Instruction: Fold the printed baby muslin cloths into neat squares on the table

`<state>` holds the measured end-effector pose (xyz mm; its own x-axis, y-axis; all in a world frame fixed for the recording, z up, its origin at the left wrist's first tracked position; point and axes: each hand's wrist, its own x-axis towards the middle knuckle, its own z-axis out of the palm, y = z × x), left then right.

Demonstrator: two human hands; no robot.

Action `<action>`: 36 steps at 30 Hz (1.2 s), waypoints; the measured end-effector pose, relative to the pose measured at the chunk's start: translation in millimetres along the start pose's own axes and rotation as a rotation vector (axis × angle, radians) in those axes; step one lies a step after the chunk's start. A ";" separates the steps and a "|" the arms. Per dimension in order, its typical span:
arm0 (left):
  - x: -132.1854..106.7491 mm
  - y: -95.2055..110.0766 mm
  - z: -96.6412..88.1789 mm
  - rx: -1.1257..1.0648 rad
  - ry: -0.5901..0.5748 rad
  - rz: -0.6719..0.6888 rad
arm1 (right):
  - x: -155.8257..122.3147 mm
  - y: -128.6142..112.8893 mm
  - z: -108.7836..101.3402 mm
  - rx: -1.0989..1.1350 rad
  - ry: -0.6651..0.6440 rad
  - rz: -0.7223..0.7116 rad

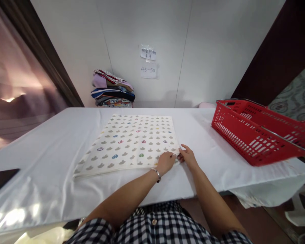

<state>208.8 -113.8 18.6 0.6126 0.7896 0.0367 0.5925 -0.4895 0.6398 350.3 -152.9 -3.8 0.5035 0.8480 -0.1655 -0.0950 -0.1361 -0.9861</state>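
A white cloth (132,142) printed with grey and coloured mushroom-like shapes lies folded into a flat, roughly square layer on the table. My left hand (165,162), with a silver bracelet at the wrist, is closed on the cloth's near right corner area, thumb and fingers pinching the fabric. Just to its right, my right hand (188,156) also grips the edge of that corner, its fingers partly under the fabric. The two hands are close together. A small fold of cloth is raised between them; the rest lies flat.
White satin cloth covers the table (51,152). A red plastic basket (244,139) with metal handles stands at the right. Folded textiles (113,91) are stacked at the back left against the wall. A dark flat object (2,179) lies at the left edge. Paper signs (148,70) hang on the wall.
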 end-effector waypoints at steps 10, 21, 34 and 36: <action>3.1 0.6 3.0 -0.107 -0.029 -0.078 | -8.1 -3.4 -5.3 0.036 -0.125 0.041; -1.6 4.1 2.9 -0.205 0.026 -0.168 | -6.0 -1.2 -17.3 0.169 -0.327 0.048; -11.2 11.5 11.5 0.073 0.089 0.169 | -7.1 -0.5 -18.9 0.226 -0.241 0.142; -12.9 11.0 13.8 0.157 0.075 0.215 | -6.8 0.8 -18.8 0.207 -0.226 0.142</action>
<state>214.7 -134.5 14.6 0.6962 0.6836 0.2188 0.5308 -0.6956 0.4842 362.9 -168.4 -3.7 0.2718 0.9235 -0.2708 -0.3348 -0.1731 -0.9262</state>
